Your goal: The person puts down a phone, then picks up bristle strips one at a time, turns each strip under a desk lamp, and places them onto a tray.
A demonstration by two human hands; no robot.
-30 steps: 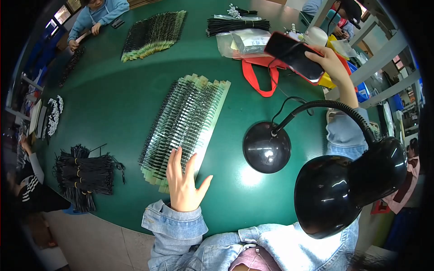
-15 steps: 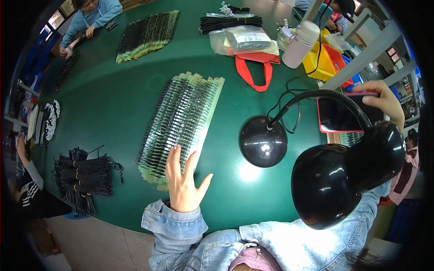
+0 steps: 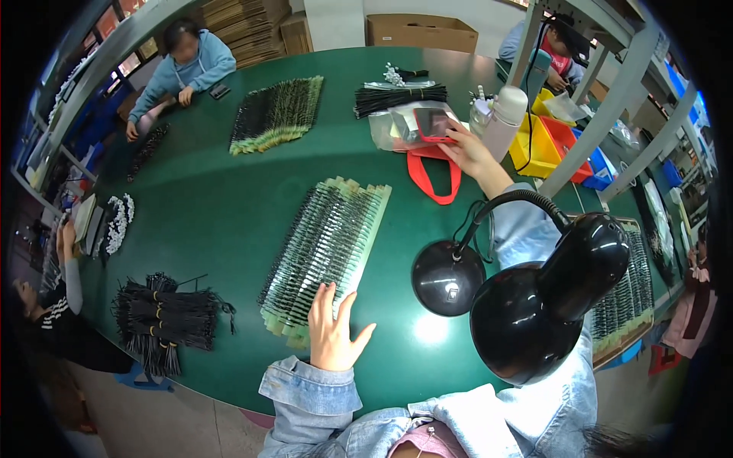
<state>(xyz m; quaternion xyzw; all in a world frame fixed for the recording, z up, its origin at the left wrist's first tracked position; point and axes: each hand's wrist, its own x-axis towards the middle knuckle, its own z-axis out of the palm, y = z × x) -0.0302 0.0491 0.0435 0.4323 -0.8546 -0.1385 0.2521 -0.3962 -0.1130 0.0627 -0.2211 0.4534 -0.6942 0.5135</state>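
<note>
Left hand (image 3: 336,336) touches near end of strips (image 3: 321,240); right hand (image 3: 467,151) grips phone (image 3: 432,124).

Place: a workshop
Green table (image 3: 195,217): large, people (image 3: 185,72) around its edge
Green-ended strips (image 3: 324,248): laid in dense, repeated rows
Black strand bundles (image 3: 169,317): tied, on the table
Plastic bins (image 3: 542,156): yellow, red, blue
Flattened cardboard (image 3: 243,24): stacked behind

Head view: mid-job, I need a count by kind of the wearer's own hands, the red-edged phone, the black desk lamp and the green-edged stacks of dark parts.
Own hands: 2, left hand and right hand
Red-edged phone: 1
Black desk lamp: 1
Green-edged stacks: 3, near stack, far stack, right-side stack
Total: 7
</note>
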